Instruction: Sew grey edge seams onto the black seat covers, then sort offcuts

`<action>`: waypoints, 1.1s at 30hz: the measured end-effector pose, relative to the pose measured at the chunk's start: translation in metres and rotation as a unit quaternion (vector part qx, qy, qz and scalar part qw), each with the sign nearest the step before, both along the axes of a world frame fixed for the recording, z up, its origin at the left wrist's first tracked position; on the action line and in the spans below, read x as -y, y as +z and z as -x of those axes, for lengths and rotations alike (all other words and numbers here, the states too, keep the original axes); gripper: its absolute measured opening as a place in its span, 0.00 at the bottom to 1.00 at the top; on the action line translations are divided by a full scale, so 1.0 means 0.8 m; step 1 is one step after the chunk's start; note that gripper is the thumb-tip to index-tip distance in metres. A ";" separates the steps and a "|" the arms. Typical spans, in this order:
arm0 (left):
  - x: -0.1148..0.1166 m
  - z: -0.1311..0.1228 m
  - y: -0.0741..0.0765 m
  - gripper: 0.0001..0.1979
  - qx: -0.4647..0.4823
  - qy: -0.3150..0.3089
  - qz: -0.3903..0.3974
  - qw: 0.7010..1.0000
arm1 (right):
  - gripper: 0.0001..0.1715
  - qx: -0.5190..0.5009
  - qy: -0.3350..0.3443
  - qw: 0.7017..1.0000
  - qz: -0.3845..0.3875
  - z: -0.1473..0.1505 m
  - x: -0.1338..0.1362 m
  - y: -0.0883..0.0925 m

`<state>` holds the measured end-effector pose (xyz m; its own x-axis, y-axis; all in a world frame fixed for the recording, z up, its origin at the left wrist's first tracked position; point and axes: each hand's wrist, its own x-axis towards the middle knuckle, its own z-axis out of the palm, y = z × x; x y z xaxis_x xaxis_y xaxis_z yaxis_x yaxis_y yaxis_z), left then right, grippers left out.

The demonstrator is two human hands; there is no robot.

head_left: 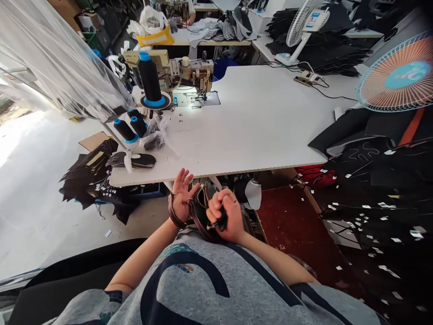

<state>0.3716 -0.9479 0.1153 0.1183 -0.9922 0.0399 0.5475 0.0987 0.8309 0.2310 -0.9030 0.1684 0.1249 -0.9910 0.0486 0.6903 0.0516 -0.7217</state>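
Note:
My left hand (182,196) is raised in front of my body, palm up, its fingers apart and holding nothing. A brown leather strap (175,212) with pale stitching loops around that wrist. Between my hands, at lap height, a small zippered pouch (203,197) hangs with brown edging and a brass-coloured zipper; the hands partly hide it. My right hand (227,215) is closed in a fist beside the pouch. A small black thing (222,221) shows within its fingers, too covered to name.
Ahead stands a white sewing table (257,122) with an industrial sewing machine (189,72) and a black thread cone (149,79). A fan (399,74) and stacked dark pieces (372,158) are on the right. Another person's hand (191,19) shows at the far table.

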 end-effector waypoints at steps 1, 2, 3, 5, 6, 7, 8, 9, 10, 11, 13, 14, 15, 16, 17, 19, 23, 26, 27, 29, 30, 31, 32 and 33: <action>0.000 0.001 -0.001 0.39 0.004 -0.001 0.000 1.000 | 0.12 -0.090 -0.010 0.994 0.063 -0.006 -0.003 -0.023; 0.000 0.002 -0.003 0.39 0.007 -0.005 0.001 1.000 | 0.12 -0.184 -0.016 0.972 0.146 -0.008 -0.005 -0.045; -0.001 0.002 -0.005 0.39 0.008 -0.013 0.003 1.000 | 0.12 -0.269 -0.016 0.935 0.231 -0.007 -0.006 -0.065; -0.003 0.001 -0.012 0.40 0.003 -0.043 0.013 0.999 | 0.13 -0.379 -0.025 0.861 0.337 0.004 -0.005 -0.098; -0.005 0.001 -0.017 0.41 0.002 -0.064 0.021 0.998 | 0.13 -0.409 -0.034 0.844 0.345 0.011 -0.003 -0.109; -0.007 0.000 -0.022 0.42 0.003 -0.084 0.029 0.996 | 0.14 -0.429 -0.043 0.844 0.320 0.016 -0.001 -0.118; -0.010 -0.001 -0.028 0.42 0.010 -0.104 0.033 0.994 | 0.15 -0.445 -0.045 0.852 0.272 0.021 0.003 -0.126; -0.013 -0.001 -0.034 0.43 0.021 -0.123 0.035 0.992 | 0.16 -0.457 -0.037 0.864 0.210 0.023 0.007 -0.132; -0.016 -0.001 -0.040 0.42 0.033 -0.139 0.034 0.989 | 0.18 -0.467 -0.017 0.871 0.152 0.023 0.013 -0.139; -0.019 0.000 -0.046 0.42 0.043 -0.151 0.033 0.987 | 0.19 -0.476 0.003 0.873 0.107 0.021 0.019 -0.146; -0.025 0.001 -0.055 0.41 0.055 -0.163 0.030 0.985 | 0.19 -0.506 0.024 0.858 0.081 0.013 0.032 -0.161; -0.027 0.002 -0.057 0.41 0.056 -0.163 0.030 0.984 | 0.17 -0.523 0.033 0.846 0.096 0.008 0.038 -0.168; -0.027 0.002 -0.059 0.40 0.056 -0.157 0.032 0.986 | 0.15 -0.534 0.043 0.836 0.115 0.002 0.044 -0.174; -0.026 0.001 -0.058 0.41 0.054 -0.141 0.033 0.988 | 0.13 -0.538 0.054 0.832 0.127 -0.004 0.050 -0.178; -0.023 -0.001 -0.057 0.41 0.048 -0.118 0.028 0.991 | 0.12 -0.535 0.067 0.833 0.127 -0.011 0.054 -0.181; -0.014 -0.013 -0.053 0.43 0.021 -0.061 0.006 0.998 | 0.12 -0.516 0.088 0.846 0.102 -0.024 0.062 -0.179; -0.002 -0.063 -0.062 0.43 -0.072 -0.008 -0.070 0.995 | 0.25 -0.429 0.190 0.877 0.104 -0.046 0.065 -0.156; -0.012 -0.102 -0.092 0.38 -0.140 0.006 -0.139 0.980 | 0.37 -0.436 0.260 0.836 0.210 -0.052 0.055 -0.134; -0.018 -0.112 -0.105 0.36 -0.157 0.006 -0.160 0.975 | 0.37 -0.462 0.263 0.805 0.263 -0.051 0.048 -0.128; -0.031 -0.122 -0.129 0.35 -0.178 -0.004 -0.185 0.966 | 0.30 -0.499 0.244 0.748 0.364 -0.040 0.033 -0.120; -0.037 -0.124 -0.138 0.36 -0.183 -0.010 -0.187 0.965 | 0.27 -0.498 0.221 0.735 0.404 -0.031 0.025 -0.120; -0.042 -0.125 -0.145 0.36 -0.185 -0.013 -0.184 0.965 | 0.23 -0.491 0.189 0.736 0.427 -0.018 0.018 -0.123; -0.045 -0.125 -0.149 0.37 -0.184 -0.014 -0.177 0.967 | 0.20 -0.490 0.146 0.750 0.419 -0.004 0.011 -0.129; -0.047 -0.124 -0.151 0.37 -0.183 -0.011 -0.168 0.969 | 0.18 -0.502 0.093 0.773 0.376 0.011 0.006 -0.140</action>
